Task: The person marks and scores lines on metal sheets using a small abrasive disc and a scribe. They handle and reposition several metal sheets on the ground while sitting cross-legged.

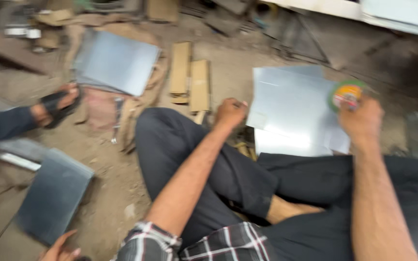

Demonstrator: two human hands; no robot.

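Knees crossed on floor, metal sheet (pixel 291 108) ahead.
Right hand (pixel 362 121) grips green tape roll (pixel 345 94) over sheet; left hand (pixel 229 114), fisted, touches sheet's left edge.

Metal sheet (pixel 291 108) before knees; sheet stack (pixel 114 60) far left; cardboard strips (pixel 189 72) between.

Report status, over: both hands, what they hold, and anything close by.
Right hand grips a round green-rimmed tin over the metal sheets. Left hand fisted at the sheets' left edge, contents hidden. Another person's sandalled foot far left.
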